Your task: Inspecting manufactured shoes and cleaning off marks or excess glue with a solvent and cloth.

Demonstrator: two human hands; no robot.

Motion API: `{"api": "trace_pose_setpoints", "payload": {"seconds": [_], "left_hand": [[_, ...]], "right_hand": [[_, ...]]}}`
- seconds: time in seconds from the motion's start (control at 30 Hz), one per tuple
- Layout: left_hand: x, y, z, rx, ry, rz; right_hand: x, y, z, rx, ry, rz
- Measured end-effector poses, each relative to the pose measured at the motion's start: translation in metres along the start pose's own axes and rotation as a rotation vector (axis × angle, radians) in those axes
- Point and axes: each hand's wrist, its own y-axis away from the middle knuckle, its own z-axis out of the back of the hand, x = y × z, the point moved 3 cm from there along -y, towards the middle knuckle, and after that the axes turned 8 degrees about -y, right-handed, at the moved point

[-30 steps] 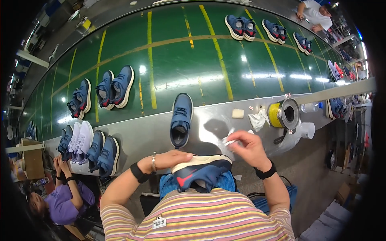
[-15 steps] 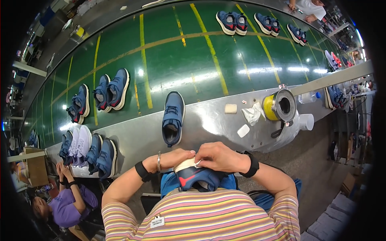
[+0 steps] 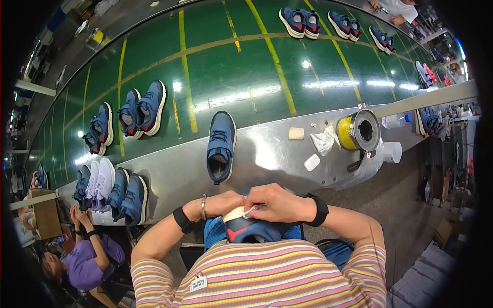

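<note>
We log the left hand [image 3: 224, 204] gripping the dark blue shoe [image 3: 238, 230] by its pale sole, the right hand [image 3: 277, 203] pinching a white cloth [image 3: 251, 210] against that sole. Shoe is off the metal surface [image 3: 267, 172], just beyond its near edge, by the striped shirt [image 3: 272, 269]. A second ago the right hand is away from it; now both hands meet there, so we judge sole work underway. Second shoe [image 3: 221, 149] stands toe toward the surface's far edge

Blue, red and cream shoe [image 3: 250, 227]
</note>
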Motion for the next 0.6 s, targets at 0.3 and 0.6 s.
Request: {"api": "trace_pose_setpoints", "payload": {"seconds": [0.3,0.6], "left_hand": [[0.002,0.004,0.002,0.017,0.038,0.059],[0.005,0.009,-0.001,-0.022,0.113,0.136]], "right_hand": [[-0.004,-0.004,-0.003,0.032,-0.005,-0.037],[-0.015,-0.002,-0.001,0.043,-0.096,-0.228]]}}
